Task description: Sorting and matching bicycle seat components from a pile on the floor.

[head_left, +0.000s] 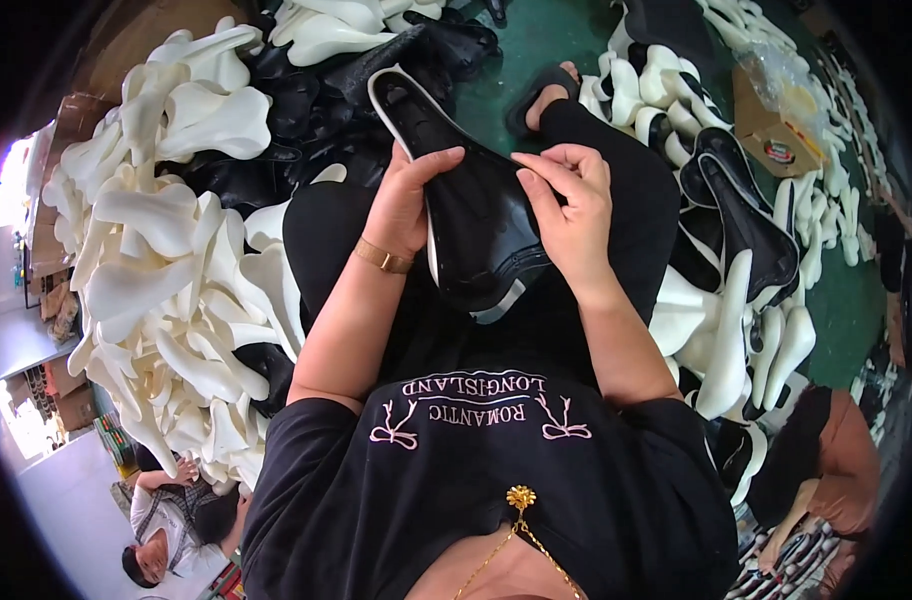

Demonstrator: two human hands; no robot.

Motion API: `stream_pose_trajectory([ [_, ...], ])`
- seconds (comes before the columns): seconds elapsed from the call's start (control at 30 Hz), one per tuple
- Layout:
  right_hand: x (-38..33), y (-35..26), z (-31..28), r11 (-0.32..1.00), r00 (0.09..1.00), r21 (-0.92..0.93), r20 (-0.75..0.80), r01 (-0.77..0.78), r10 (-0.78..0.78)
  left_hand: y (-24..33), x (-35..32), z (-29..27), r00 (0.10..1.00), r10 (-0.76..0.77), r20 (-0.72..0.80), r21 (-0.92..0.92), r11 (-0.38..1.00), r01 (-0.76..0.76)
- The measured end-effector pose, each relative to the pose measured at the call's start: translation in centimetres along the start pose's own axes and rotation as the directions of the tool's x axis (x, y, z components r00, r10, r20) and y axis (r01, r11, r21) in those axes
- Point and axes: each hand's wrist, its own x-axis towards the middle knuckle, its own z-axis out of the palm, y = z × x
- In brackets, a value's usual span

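Above my lap a bicycle saddle (476,225) is held tilted, its black glossy underside facing up and a white foam edge showing along its left side and narrow tip. My left hand (406,195) grips its left edge, thumb over the black base and fingers hidden behind. At the opposite edge, the thumb and bent fingers of my right hand (571,195) pinch at the rim; anything small between those fingertips cannot be made out.
To my left rises a big heap of white foam saddle pads (166,270), with black saddle bases (286,100) beside it. Finished-looking black-and-white saddles (751,225) lie on my right, near a cardboard box (776,130). Another person (176,520) sits at lower left, and one (836,450) at lower right.
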Motion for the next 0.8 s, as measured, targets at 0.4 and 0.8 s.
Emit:
stream_pose_trajectory([
  [0.4,-1.1,0.7,1.4,0.998,1.000,-0.057,-0.021,0.003,-0.005,-0.9,-0.1,-1.4,0.991,-0.106,-0.082,-0.131,0.987,0.094],
  [0.8,-2.7,2.2,-2.4,0.566,0.788,0.564,0.532,-0.602,0.309,-0.4,0.2,-3.3,0.957,-0.246,-0.152,-0.321,0.928,0.188],
])
